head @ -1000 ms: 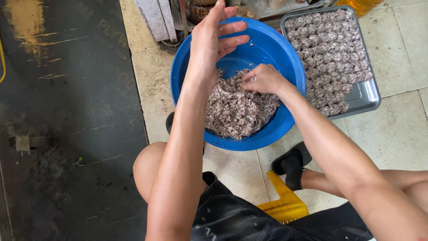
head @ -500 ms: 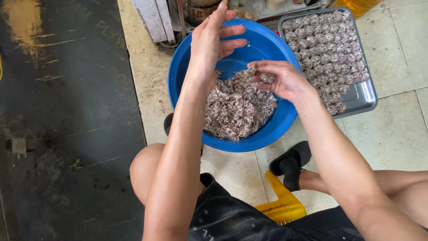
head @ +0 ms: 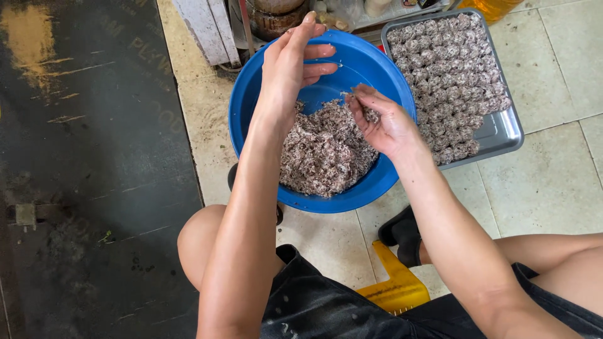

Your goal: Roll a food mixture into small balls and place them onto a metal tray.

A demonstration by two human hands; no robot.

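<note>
Head view: beige tile floor, dark board alongside; right hand fingers pinching mince, left hand fingers spread.

The blue bowl is smooth, shiny plastic, the tray is dull grey metal, the minced mix looks rough and crumbly

Mixture in basin; tray right of basin.

One blue basin, one metal tray, two hands, one yellow stool, two black sandals.
</note>
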